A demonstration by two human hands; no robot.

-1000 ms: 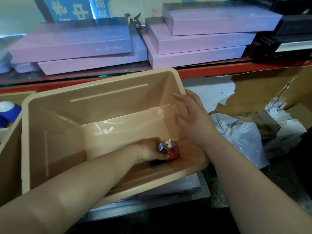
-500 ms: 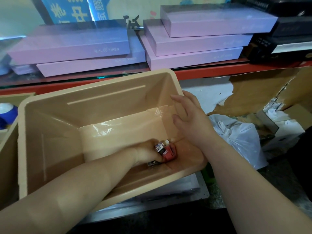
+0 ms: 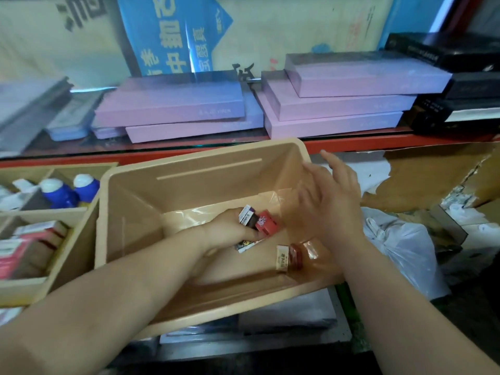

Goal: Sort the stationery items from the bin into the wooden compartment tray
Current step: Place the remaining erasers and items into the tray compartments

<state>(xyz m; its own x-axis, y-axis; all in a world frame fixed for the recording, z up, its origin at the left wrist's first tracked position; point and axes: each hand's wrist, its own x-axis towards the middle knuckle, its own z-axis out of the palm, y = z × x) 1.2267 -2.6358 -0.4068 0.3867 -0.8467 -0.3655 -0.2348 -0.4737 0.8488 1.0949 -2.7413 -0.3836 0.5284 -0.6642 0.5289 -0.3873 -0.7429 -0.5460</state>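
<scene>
- Nearest the camera, on the floor of a tan plastic bin [image 3: 189, 169] by its front right corner, lies a cream eraser [image 3: 282, 258]. Its long axis runs almost straight from near to far, and a small red item [image 3: 296, 256] touches its right side.
- Just beyond, the left hand [image 3: 230, 231] has its grip curled round a cluster of small boxes [image 3: 246, 215]. A white-and-purple one stands tilted, its top end pointing away and to the right.
- Beside it in the same grip, a red box [image 3: 267, 225] with a cartoon face juts out to the right, its long axis slanting from far left to near right. A third box pokes out under the fingers.
- Motion-blurred, the right hand [image 3: 334, 204] hovers over the bin's right rim, fingers spread and holding nothing.
- Left of the bin sits the wooden tray [image 3: 73, 255]. A near compartment holds red-and-white packs [image 3: 27, 239], and a farther one holds blue bottles [image 3: 58, 194] with white caps.
- Right of the bin lies a white plastic bag [image 3: 400, 247].
- Farthest back, a red-edged shelf [image 3: 351, 145] carries stacked lilac boxes [image 3: 170, 104] and black boxes [image 3: 460, 104], with a blue poster [image 3: 167, 36] behind them.
</scene>
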